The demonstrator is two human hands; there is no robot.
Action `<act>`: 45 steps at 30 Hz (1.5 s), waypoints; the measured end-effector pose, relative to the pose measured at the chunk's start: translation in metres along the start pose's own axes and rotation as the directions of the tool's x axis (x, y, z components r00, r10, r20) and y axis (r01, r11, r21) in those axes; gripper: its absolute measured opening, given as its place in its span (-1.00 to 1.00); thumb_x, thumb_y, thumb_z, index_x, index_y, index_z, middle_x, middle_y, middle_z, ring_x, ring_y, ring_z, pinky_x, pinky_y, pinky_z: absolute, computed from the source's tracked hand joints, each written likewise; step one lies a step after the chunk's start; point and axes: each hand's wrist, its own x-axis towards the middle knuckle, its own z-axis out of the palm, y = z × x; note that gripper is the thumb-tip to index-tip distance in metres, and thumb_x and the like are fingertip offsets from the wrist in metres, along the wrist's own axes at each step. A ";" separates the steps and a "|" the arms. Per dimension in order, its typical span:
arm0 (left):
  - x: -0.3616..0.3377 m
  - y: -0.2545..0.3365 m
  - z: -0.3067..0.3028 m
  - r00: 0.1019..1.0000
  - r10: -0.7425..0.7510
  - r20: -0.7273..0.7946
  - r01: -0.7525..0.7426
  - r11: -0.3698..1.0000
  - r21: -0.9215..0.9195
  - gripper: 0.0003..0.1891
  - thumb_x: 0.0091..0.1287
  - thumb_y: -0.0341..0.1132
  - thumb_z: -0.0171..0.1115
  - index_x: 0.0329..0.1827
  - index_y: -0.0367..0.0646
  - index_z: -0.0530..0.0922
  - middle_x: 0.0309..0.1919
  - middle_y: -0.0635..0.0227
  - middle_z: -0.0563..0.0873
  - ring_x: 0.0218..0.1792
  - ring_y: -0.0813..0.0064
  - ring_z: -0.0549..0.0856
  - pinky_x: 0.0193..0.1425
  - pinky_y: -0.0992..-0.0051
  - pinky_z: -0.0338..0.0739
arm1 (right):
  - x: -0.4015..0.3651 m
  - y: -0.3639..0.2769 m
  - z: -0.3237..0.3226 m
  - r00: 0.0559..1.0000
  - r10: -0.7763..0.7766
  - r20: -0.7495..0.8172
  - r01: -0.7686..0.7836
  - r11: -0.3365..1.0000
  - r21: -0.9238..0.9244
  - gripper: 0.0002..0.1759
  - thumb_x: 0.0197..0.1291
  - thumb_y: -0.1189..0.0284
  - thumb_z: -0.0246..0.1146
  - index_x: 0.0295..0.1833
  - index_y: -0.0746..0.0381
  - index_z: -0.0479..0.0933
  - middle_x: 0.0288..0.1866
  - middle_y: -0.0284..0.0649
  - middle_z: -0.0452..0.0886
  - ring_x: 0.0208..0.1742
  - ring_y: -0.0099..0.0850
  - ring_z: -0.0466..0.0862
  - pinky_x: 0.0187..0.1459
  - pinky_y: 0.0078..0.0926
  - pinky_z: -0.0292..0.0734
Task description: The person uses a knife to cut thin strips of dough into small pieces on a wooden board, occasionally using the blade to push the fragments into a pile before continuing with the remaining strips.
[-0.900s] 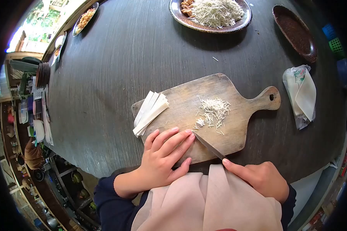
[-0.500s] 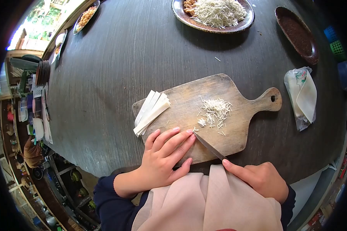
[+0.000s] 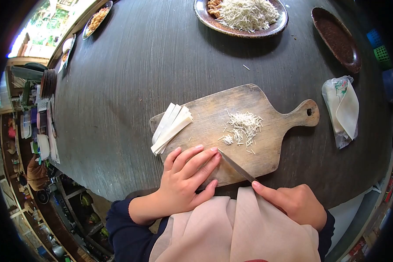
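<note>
A wooden cutting board (image 3: 205, 114) lies on the dark table. My left hand (image 3: 187, 177) rests on its near part, fingers extended close together and pressed down, thumb apart; whatever lies under them is hidden. My right hand (image 3: 292, 201) is closed around the handle of a knife (image 3: 238, 165), index finger along its spine. The knife's tip touches the board right beside my left fingertips. Flat white strips, like pastry sheet, (image 3: 172, 126) are stacked at the board's left end. Thin white slivers (image 3: 245, 125) form a small heap beyond the blade.
At the back stands a brown plate (image 3: 241, 31) heaped with white slivers and some brown pieces. An oblong brown dish (image 3: 336, 39) and a plastic packet with a white sheet (image 3: 341, 111) are at right. A dish of orange-brown food (image 3: 97, 21) sits far left.
A few slivers near the knife tip have shifted away from my left fingertips toward the small heap. The knife tip has moved very slightly; my hands stay nearly where they were.
</note>
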 end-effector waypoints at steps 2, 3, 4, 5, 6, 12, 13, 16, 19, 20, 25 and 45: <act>0.000 0.000 0.000 1.000 0.006 -0.002 -0.006 1.000 0.001 -0.44 0.24 -0.12 0.32 0.32 -0.07 0.59 0.36 0.40 0.54 0.37 0.35 0.43 0.54 0.21 -0.01 | 0.000 0.001 0.002 1.000 -0.013 0.005 0.013 1.000 0.007 -0.25 0.10 0.31 0.32 0.48 0.10 0.43 -0.63 -0.27 0.46 -0.64 -0.42 0.58 -0.60 -0.47 0.45; 0.000 0.000 0.000 1.000 0.006 -0.003 -0.006 1.000 0.001 -0.44 0.24 -0.12 0.32 0.32 -0.07 0.59 0.36 0.40 0.54 0.37 0.35 0.43 0.54 0.21 -0.01 | 0.000 0.001 0.002 1.000 -0.013 0.005 0.013 1.000 0.007 -0.25 0.10 0.31 0.32 0.48 0.10 0.43 -0.63 -0.27 0.46 -0.64 -0.42 0.58 -0.60 -0.47 0.45; 0.000 0.000 0.000 1.000 0.005 -0.002 -0.005 1.000 0.000 -0.45 0.24 -0.12 0.32 0.31 -0.07 0.60 0.36 0.39 0.54 0.38 0.35 0.43 0.54 0.21 -0.01 | 0.000 0.002 0.002 1.000 -0.008 0.006 0.008 1.000 0.020 -0.25 0.10 0.31 0.32 0.49 0.10 0.42 -0.63 -0.27 0.46 -0.64 -0.42 0.59 -0.60 -0.47 0.45; 0.000 0.000 0.001 1.000 0.004 -0.003 -0.004 1.000 -0.002 -0.46 0.24 -0.12 0.32 0.30 -0.07 0.61 0.35 0.39 0.54 0.38 0.35 0.44 0.54 0.21 -0.01 | 0.000 0.002 0.002 1.000 -0.004 0.008 0.004 0.999 0.033 -0.24 0.10 0.31 0.32 0.49 0.09 0.42 -0.63 -0.27 0.46 -0.63 -0.41 0.59 -0.60 -0.47 0.45; 0.000 0.000 0.001 1.000 0.003 -0.003 -0.003 1.000 -0.002 -0.46 0.24 -0.12 0.32 0.30 -0.07 0.61 0.35 0.39 0.54 0.38 0.35 0.44 0.54 0.21 -0.01 | 0.000 0.002 0.003 1.000 -0.005 0.008 0.005 0.999 0.032 -0.24 0.10 0.31 0.32 0.49 0.09 0.42 -0.63 -0.27 0.46 -0.63 -0.41 0.59 -0.60 -0.47 0.45; 0.001 0.000 0.000 1.000 -0.003 0.009 0.003 1.000 0.000 -0.44 0.25 -0.12 0.31 0.33 -0.07 0.59 0.36 0.40 0.53 0.38 0.36 0.43 0.54 0.21 -0.02 | 0.000 0.002 0.001 0.999 0.031 0.013 -0.032 0.997 0.068 -0.24 0.12 0.31 0.32 0.50 0.09 0.41 -0.61 -0.26 0.48 -0.62 -0.40 0.60 -0.59 -0.45 0.46; 0.001 0.000 0.000 1.000 -0.002 0.009 0.002 1.000 0.000 -0.44 0.26 -0.12 0.30 0.33 -0.07 0.59 0.36 0.41 0.53 0.38 0.36 0.43 0.55 0.21 -0.03 | 0.000 0.002 0.001 1.000 0.025 0.014 -0.026 0.998 0.060 -0.24 0.12 0.31 0.32 0.50 0.09 0.40 -0.61 -0.26 0.49 -0.62 -0.40 0.60 -0.59 -0.46 0.46; 0.000 0.000 0.000 1.000 -0.002 0.008 0.002 1.000 0.001 -0.44 0.26 -0.12 0.30 0.34 -0.06 0.58 0.37 0.41 0.53 0.38 0.36 0.43 0.55 0.21 -0.03 | 0.000 0.002 0.000 1.000 0.019 0.023 -0.020 0.999 0.047 -0.24 0.13 0.30 0.32 0.51 0.10 0.40 -0.60 -0.25 0.50 -0.60 -0.40 0.61 -0.58 -0.46 0.46; 0.000 0.000 0.001 1.000 0.003 0.004 -0.003 1.000 0.007 -0.44 0.26 -0.12 0.30 0.34 -0.07 0.58 0.37 0.41 0.53 0.38 0.36 0.43 0.55 0.21 -0.03 | 0.000 0.002 0.001 1.000 0.016 0.027 -0.017 0.999 0.043 -0.24 0.13 0.30 0.32 0.51 0.09 0.39 -0.59 -0.24 0.51 -0.60 -0.40 0.62 -0.58 -0.46 0.46; 0.000 0.000 0.001 1.000 0.006 0.002 -0.006 1.000 0.012 -0.44 0.26 -0.12 0.30 0.34 -0.07 0.58 0.37 0.41 0.53 0.38 0.36 0.43 0.55 0.21 -0.03 | 0.000 0.002 0.001 1.000 0.013 0.025 -0.015 0.999 0.046 -0.24 0.13 0.31 0.32 0.51 0.09 0.39 -0.59 -0.24 0.51 -0.60 -0.39 0.62 -0.58 -0.46 0.46; 0.000 0.000 0.002 1.000 0.014 -0.002 -0.014 1.000 0.010 -0.44 0.26 -0.12 0.31 0.34 -0.09 0.58 0.37 0.40 0.53 0.38 0.35 0.43 0.54 0.20 -0.01 | 0.000 0.002 -0.001 0.999 0.019 0.042 -0.021 0.999 0.043 -0.23 0.13 0.31 0.32 0.51 0.09 0.39 -0.60 -0.25 0.50 -0.61 -0.39 0.62 -0.57 -0.45 0.47; 0.000 -0.001 0.002 0.999 0.040 -0.009 -0.040 0.999 0.021 -0.42 0.15 -0.17 0.35 0.28 -0.17 0.62 0.33 0.29 0.55 0.37 0.19 0.43 0.51 0.11 0.10 | 0.002 0.002 0.002 0.999 0.045 0.025 -0.047 0.997 0.067 -0.27 0.13 0.31 0.33 0.49 0.05 0.42 -0.62 -0.25 0.51 -0.61 -0.39 0.63 -0.56 -0.44 0.49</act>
